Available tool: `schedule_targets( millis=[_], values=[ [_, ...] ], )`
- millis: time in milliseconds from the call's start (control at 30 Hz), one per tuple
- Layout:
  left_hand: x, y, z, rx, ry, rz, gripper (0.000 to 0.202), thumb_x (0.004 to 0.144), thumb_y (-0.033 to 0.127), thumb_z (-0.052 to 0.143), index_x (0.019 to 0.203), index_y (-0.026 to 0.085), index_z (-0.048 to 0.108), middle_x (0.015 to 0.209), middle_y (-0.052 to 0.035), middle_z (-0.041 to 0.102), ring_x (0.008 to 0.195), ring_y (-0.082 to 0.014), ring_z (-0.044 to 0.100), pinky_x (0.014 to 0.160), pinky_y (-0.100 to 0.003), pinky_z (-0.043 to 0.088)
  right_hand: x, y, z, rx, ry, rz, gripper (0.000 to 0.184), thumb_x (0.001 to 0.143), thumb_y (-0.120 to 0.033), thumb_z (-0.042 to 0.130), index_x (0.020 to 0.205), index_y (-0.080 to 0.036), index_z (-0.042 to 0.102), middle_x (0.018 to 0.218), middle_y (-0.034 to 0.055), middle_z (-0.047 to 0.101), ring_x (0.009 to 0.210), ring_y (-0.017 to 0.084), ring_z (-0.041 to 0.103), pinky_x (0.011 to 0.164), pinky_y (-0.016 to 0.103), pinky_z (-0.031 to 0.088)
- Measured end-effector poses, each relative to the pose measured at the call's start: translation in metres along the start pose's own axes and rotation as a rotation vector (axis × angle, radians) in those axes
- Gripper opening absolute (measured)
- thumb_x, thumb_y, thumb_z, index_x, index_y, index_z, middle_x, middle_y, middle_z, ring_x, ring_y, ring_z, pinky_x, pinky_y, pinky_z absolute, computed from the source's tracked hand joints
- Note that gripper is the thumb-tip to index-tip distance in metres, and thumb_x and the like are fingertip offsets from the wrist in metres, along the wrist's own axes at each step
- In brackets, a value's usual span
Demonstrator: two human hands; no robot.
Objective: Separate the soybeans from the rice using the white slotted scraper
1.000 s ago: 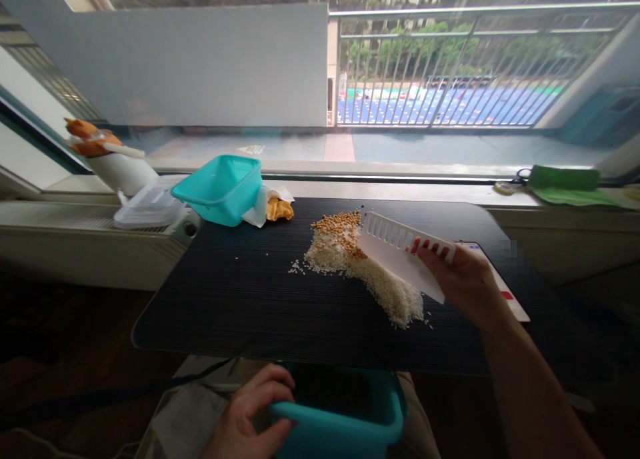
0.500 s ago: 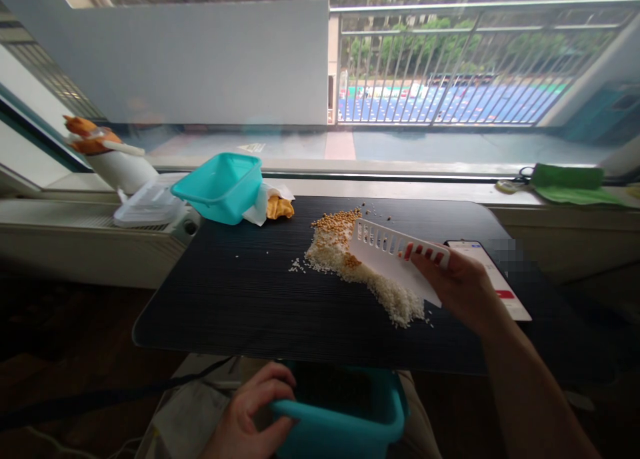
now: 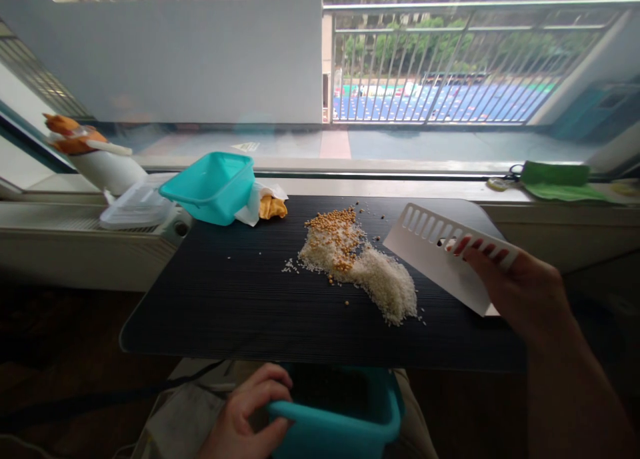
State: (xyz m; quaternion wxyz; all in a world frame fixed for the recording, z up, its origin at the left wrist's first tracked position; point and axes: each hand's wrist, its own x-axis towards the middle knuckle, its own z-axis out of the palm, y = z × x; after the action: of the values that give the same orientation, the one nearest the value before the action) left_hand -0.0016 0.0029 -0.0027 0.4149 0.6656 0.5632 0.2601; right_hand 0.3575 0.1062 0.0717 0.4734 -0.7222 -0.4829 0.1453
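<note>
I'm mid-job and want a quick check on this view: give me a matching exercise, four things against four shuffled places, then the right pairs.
1. White slotted plastic scraper
2. Small round golden-tan beans
3. Nearer turquoise plastic tub
4. Flat green sheet

A. On the pale windowsill
B. Held at its rim by the left hand
C. Mostly over loose white rice
D. In the right hand

Pairs: 1-D, 2-C, 3-B, 4-A
</note>
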Motion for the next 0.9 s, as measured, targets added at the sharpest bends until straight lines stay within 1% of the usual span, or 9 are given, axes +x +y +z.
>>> schedule_targets(
  millis=[100,267,333,433,533,600,667,800,900],
  values=[
    [0.002,0.003,0.002,0.001,-0.007,-0.003,0.017,0.067,0.006,0.065,0.066,0.022,0.071,0.09,-0.0003,0.071,0.084,-0.017,0.072,0.076,-0.015,0.054,0.001,0.008,-0.004,0.024,0.059,0.093,0.028,0.075,-0.039,0.071,0.09,-0.017,0.078,0.074,0.005,0.076,0.069,0.023,0.07,0.055,0.027,0.052],
    [0.002,0.007,0.006,-0.019,-0.016,-0.026,0.018,0.066,0.005,0.063,0.065,0.022,0.07,0.089,-0.0001,0.07,0.085,-0.017,0.071,0.077,-0.016,0.053,-0.004,0.019,-0.015,0.154,0.052,0.179,0.023,0.072,-0.042,0.076,0.086,-0.024,0.078,0.075,0.0024,0.077,0.064,0.024,0.071,0.052,0.03,0.055],
    [0.002,0.009,0.008,-0.029,-0.025,-0.034,0.018,0.066,0.005,0.063,0.065,0.022,0.071,0.09,-0.0005,0.071,0.085,-0.0171,0.071,0.078,-0.016,0.053,-0.011,0.019,-0.02,0.234,0.013,0.205,0.021,0.069,-0.041,0.079,0.083,-0.025,0.079,0.076,0.0024,0.078,0.063,0.024,0.072,0.052,0.03,0.057],
    [0.003,0.011,0.009,-0.039,-0.015,-0.048,0.017,0.067,0.007,0.063,0.066,0.021,0.071,0.09,-0.0013,0.071,0.085,-0.0178,0.071,0.078,-0.017,0.054,-0.029,0.014,-0.018,0.337,-0.142,0.193,0.015,0.07,-0.04,0.079,0.075,-0.026,0.078,0.079,0.0026,0.079,0.067,0.024,0.073,0.057,0.029,0.06],
    [0.003,0.011,0.006,-0.044,-0.009,-0.055,0.015,0.067,0.009,0.064,0.065,0.021,0.072,0.089,-0.0019,0.072,0.084,-0.0188,0.071,0.075,-0.018,0.056,-0.048,0.003,0.001,0.362,-0.304,0.132,0.019,0.074,-0.04,0.076,0.086,-0.026,0.079,0.081,0.0022,0.08,0.071,0.024,0.074,0.062,0.029,0.061],
    [0.0,0.009,0.003,-0.051,-0.007,-0.065,0.015,0.066,0.009,0.064,0.066,0.021,0.073,0.089,-0.0022,0.073,0.084,-0.0193,0.071,0.073,-0.018,0.056,-0.057,-0.004,0.022,0.373,-0.436,0.028,0.022,0.079,-0.039,0.072,0.094,-0.024,0.078,0.086,0.0037,0.08,0.076,0.024,0.074,0.067,0.03,0.061],
    [-0.003,0.005,-0.002,-0.059,0.005,-0.092,0.016,0.067,0.009,0.064,0.067,0.021,0.074,0.09,-0.0027,0.073,0.085,-0.0198,0.071,0.071,-0.018,0.056,-0.061,-0.012,0.044,0.361,-0.584,-0.116,0.022,0.084,-0.037,0.067,0.095,-0.022,0.078,0.087,0.0044,0.079,0.077,0.023,0.074,0.067,0.028,0.06],
    [-0.009,-0.001,-0.01,-0.071,0.057,-0.143,0.014,0.067,0.01,0.066,0.067,0.021,0.074,0.093,-0.0034,0.073,0.087,-0.0209,0.071,0.072,-0.019,0.056,-0.06,-0.027,0.078,0.321,-0.702,-0.314,0.023,0.091,-0.032,0.06,0.099,-0.02,0.077,0.094,0.0053,0.078,0.083,0.021,0.072,0.07,0.026,0.058],
    [-0.01,-0.002,-0.016,-0.061,0.104,-0.159,0.012,0.066,0.011,0.068,0.066,0.021,0.074,0.094,-0.004,0.073,0.091,-0.022,0.071,0.078,-0.021,0.055,-0.055,-0.035,0.088,0.319,-0.76,-0.388,0.023,0.092,-0.031,0.058,0.101,-0.02,0.076,0.097,0.006,0.077,0.086,0.021,0.071,0.072,0.026,0.056]
  ],
)
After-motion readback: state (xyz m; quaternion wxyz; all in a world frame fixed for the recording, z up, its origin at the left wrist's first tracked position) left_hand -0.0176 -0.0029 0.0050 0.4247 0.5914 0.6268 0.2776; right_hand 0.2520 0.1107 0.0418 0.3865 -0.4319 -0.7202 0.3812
